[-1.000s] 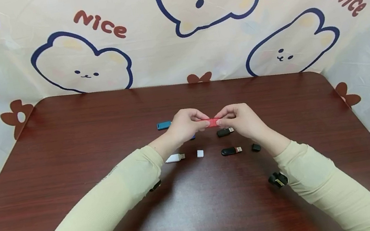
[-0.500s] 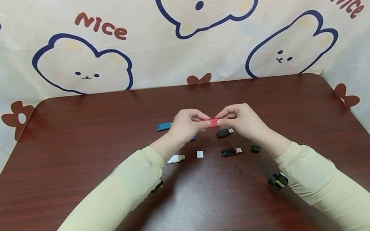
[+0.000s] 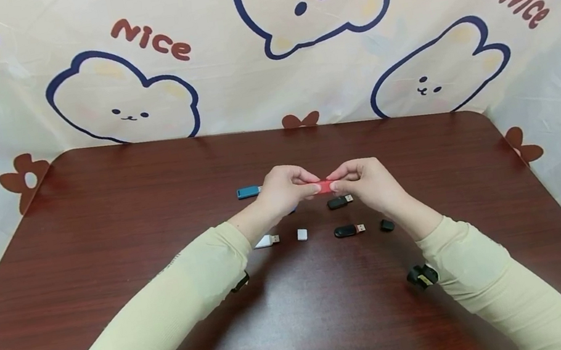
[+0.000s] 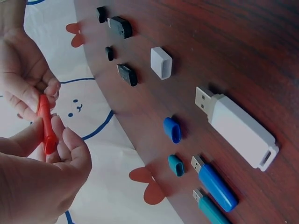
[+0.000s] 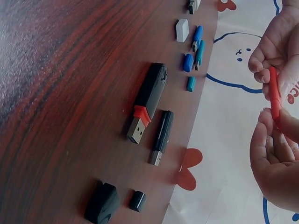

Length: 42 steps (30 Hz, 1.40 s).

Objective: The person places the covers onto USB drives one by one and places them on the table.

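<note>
In the head view, my left hand and right hand meet above the far middle of the table. Between them is a slim red USB flash drive, each hand pinching one end between thumb and fingers. No metal plug shows on the red drive in the left wrist view. A faint seam crosses it in the right wrist view, and its ends are partly covered by fingertips. Below the hands lie a black USB drive and a black-and-red one, both with plugs bared.
On the dark wooden table lie a white USB drive, its white cap, a blue drive, a teal drive, and blue and teal caps. Black caps lie at the right. A patterned curtain borders the table.
Both hands keep their pinch on the red USB flash drive almost unmoved. The head view has shifted very slightly; the drives and caps on the table stay in place.
</note>
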### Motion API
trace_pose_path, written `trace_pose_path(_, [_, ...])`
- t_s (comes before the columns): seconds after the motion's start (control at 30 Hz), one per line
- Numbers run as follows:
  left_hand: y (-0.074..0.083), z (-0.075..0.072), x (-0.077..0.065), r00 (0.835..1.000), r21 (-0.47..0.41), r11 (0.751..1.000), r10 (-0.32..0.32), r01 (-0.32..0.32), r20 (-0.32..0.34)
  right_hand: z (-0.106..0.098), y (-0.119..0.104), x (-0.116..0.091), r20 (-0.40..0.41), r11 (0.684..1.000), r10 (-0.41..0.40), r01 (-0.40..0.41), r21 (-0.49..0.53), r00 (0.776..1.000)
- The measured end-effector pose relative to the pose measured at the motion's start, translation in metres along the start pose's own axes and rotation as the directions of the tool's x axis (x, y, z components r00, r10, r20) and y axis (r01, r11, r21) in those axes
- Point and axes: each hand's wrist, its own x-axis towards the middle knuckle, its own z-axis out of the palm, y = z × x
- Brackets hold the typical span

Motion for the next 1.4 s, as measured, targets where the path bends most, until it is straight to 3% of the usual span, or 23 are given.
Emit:
trace_pose_path(0.4, [0.003,-0.001,0.001,0.999,-0.076,0.996,0.045,-0.044,0.012,-0.003,-0.01,-0.004,-0.041,1.0,-0.013,0.013,0.02,0.999])
trace_pose_path(0.63, [-0.001,-0.002,0.003,0.994,0.058,0.993,0.104,-0.106,0.032,-0.001,-0.008,-0.001,0.002,0.999,0.043,-0.043,0.02,0.999])
trace_pose_path(0.77, [-0.006,-0.003,0.004,0.988,0.149,0.977,0.152,-0.155,0.034,-0.001,-0.005,-0.001,0.007,0.998,0.059,-0.059,0.005,0.998])
trace_pose_path(0.87, [-0.007,-0.004,0.003,0.974,0.266,0.937,0.224,-0.226,0.039,-0.002,-0.004,0.0,0.001,0.998,0.057,-0.057,0.0,0.998])
trace_pose_path(0.97, [-0.007,-0.006,0.0,0.948,0.436,0.848,0.318,-0.3,0.034,-0.004,-0.003,0.0,-0.005,0.999,0.051,-0.051,0.013,0.999])
trace_pose_path(1.07, [-0.006,-0.007,-0.004,0.919,0.572,0.749,0.393,-0.335,0.023,-0.006,-0.001,0.0,-0.005,0.999,0.044,-0.044,0.029,0.999])
trace_pose_path(1.13, [-0.006,-0.007,-0.005,0.906,0.616,0.709,0.422,-0.342,0.017,-0.006,0.0,0.0,-0.005,1.0,0.026,-0.026,0.007,1.0])
trace_pose_path(1.27, [-0.005,-0.007,-0.007,0.901,0.636,0.694,0.434,-0.337,0.004,-0.003,0.001,-0.002,-0.018,0.978,-0.084,0.079,-0.191,0.996])
trace_pose_path(1.33, [-0.005,-0.007,-0.008,0.904,0.639,0.697,0.427,-0.325,-0.006,0.0,0.0,-0.004,-0.025,0.932,-0.173,0.156,-0.327,0.985])
trace_pose_path(1.4, [-0.005,-0.006,-0.009,0.908,0.638,0.702,0.419,-0.316,-0.012,0.002,-0.002,-0.005,-0.023,0.866,-0.265,0.227,-0.446,0.964])
